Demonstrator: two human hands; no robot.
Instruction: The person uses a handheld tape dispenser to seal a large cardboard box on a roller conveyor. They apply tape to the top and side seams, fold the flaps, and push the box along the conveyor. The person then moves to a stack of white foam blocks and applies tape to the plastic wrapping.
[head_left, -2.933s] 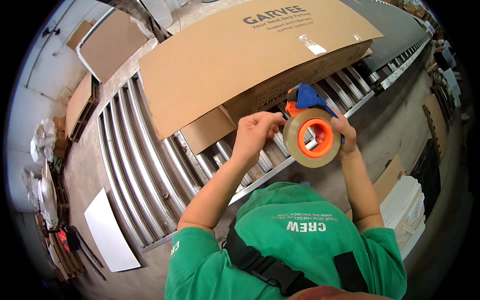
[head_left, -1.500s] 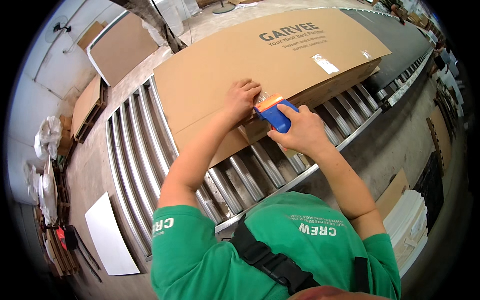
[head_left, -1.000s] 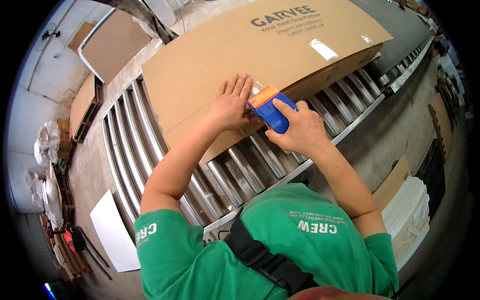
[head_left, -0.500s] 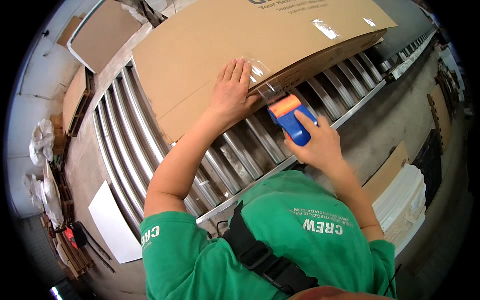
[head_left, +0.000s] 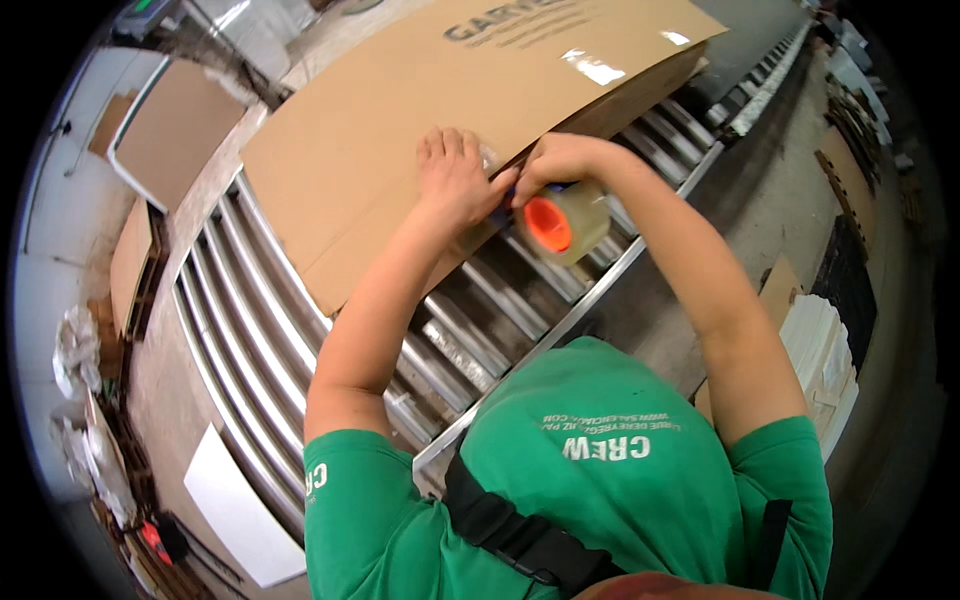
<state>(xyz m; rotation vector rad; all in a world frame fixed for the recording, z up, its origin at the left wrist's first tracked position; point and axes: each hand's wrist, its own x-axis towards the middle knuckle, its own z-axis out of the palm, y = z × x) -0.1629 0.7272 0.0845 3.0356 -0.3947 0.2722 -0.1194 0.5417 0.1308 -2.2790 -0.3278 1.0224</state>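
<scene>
1. Your right hand point(head_left: 560, 160) is closed around the blue tape dispenser with its orange-cored roll of clear tape point(head_left: 565, 222). Half a second ago it hung clear off the near edge; now it is tucked against the long flat brown cardboard box point(head_left: 400, 130), at 3 o'clock of your other hand.
2. Your left hand point(head_left: 452, 180) stays flat and open on the box top, fingers spread, gripping nothing, pressing the tape end.
3. The box lies across the metal roller conveyor point(head_left: 300, 340); the strip looks run over the edge, ready to tear.
</scene>
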